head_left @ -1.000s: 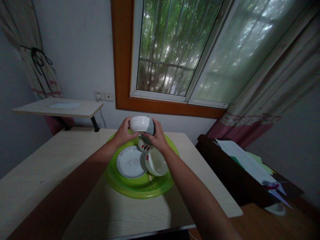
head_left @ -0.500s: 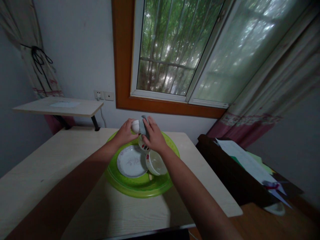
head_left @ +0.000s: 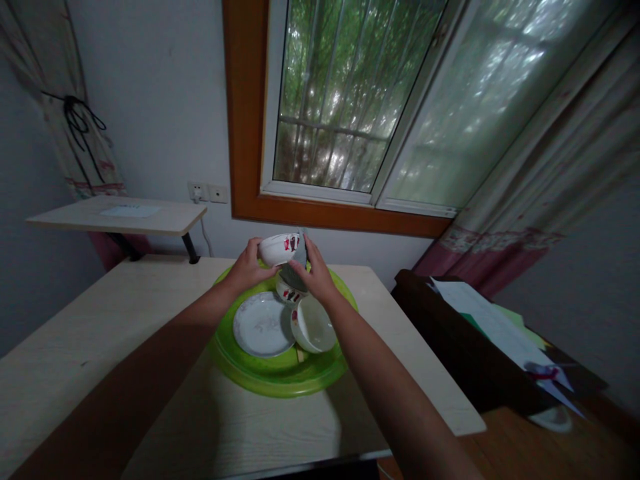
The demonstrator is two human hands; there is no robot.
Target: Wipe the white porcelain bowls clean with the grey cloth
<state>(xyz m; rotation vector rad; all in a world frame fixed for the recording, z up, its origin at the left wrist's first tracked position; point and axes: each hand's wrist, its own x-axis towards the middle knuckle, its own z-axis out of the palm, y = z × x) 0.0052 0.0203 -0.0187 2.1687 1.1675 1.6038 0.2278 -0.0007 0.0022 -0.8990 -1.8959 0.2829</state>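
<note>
My left hand [head_left: 249, 268] grips a white bowl with a red and dark pattern [head_left: 276, 251], tilted on its side above the basin. A grey cloth [head_left: 295, 273] is in my right hand [head_left: 316, 270], pressed against the bowl's right side and hanging down a little. Below them is a round green basin [head_left: 280, 387]. In it lie a white plate [head_left: 263, 325], a patterned bowl [head_left: 289, 293] partly behind the cloth, and a second bowl [head_left: 317, 327] tipped toward the right. A small pale stick end [head_left: 300, 355] shows under that bowl.
The basin stands on a pale wooden table [head_left: 125, 347]. A raised shelf [head_left: 120, 215] with a paper is at the back left. A dark cabinet [head_left: 460, 353] holding papers stands right of the table, and a window [head_left: 350, 100] is behind.
The held bowl has turned, so its red and dark pattern now shows. My right hand has shifted slightly right, and the cloth hangs lower over the bowl behind the plate.
</note>
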